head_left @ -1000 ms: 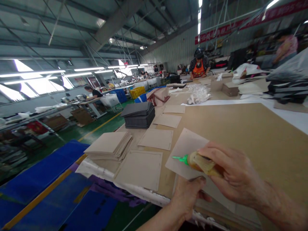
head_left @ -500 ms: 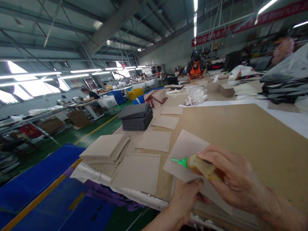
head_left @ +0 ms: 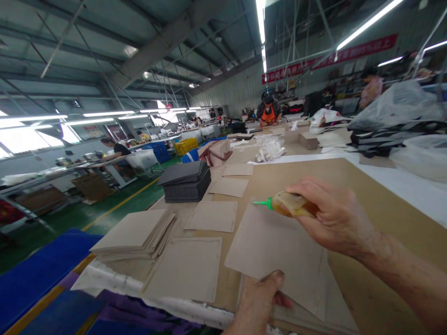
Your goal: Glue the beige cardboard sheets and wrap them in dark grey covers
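Observation:
My right hand (head_left: 331, 216) is wrapped round a glue bottle (head_left: 292, 204) of yellowish see-through plastic, tilted sideways. Its green nozzle (head_left: 263, 203) points left, at the far left corner of a beige cardboard sheet (head_left: 279, 251). With the thumb on top and the fingers underneath, my left hand (head_left: 260, 298) grips that sheet by its near edge. More board (head_left: 340, 302) lies below the sheet at the lower right. To the left, several similar beige sheets (head_left: 190, 265) lie in a row going away from me, with faint marks along their edges.
A beige sheet stack (head_left: 129, 232) sits at the table's left edge, with a dark grey pile (head_left: 186, 184) behind it. Crumpled clear plastic (head_left: 268, 148) lies farther back. Bagged black-and-white material (head_left: 384, 135) is at right. Across the table is a person in an orange apron (head_left: 268, 114).
The bottle's nozzle has moved along the sheet's left edge to its far corner. My left hand still holds the sheet, which has turned slightly. The camera view has shifted right.

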`<state>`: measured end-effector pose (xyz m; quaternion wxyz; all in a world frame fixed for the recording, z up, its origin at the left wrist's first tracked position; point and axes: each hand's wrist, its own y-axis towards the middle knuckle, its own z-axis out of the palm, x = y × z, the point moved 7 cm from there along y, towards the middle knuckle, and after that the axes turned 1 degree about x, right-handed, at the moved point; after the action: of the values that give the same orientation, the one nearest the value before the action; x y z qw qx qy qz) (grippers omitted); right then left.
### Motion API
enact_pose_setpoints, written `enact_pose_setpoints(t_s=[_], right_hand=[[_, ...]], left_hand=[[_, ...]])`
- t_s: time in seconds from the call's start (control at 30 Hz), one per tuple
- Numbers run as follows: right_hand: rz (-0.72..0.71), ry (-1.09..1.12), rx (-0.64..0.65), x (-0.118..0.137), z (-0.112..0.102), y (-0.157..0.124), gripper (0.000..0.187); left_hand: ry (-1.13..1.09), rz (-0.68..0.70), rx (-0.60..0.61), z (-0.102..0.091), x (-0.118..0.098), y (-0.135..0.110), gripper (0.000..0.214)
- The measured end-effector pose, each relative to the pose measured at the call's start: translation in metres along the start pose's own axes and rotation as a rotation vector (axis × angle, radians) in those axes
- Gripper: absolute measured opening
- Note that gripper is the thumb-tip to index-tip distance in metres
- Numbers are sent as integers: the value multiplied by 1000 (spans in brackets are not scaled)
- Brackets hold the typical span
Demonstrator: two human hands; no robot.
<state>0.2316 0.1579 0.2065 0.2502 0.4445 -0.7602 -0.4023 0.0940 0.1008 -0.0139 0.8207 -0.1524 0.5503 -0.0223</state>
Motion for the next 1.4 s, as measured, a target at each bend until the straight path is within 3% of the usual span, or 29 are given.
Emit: enact_pose_setpoints(t_s=[0.23,0.7,0.9,1.0,1.4], right_hand=[[34,-76,104,-13,-7,-8,7],[219,-116,213,-46,-45,-60,10],[295,-88,235,-51,-54,-70,11],[307,-74,235,-48,-49,-65,12],[54,118,79,7,5,8,15]], left_hand=[[-31,-8,-30,-4,2,2,76],[-4,-29,-32,-3,-8,-2,40],[-12,-42,-45,-5,-8,-2,39],[-25,-45,-37,-3,-8,-3,42],[-1,11,-51,-6,5,5,78]])
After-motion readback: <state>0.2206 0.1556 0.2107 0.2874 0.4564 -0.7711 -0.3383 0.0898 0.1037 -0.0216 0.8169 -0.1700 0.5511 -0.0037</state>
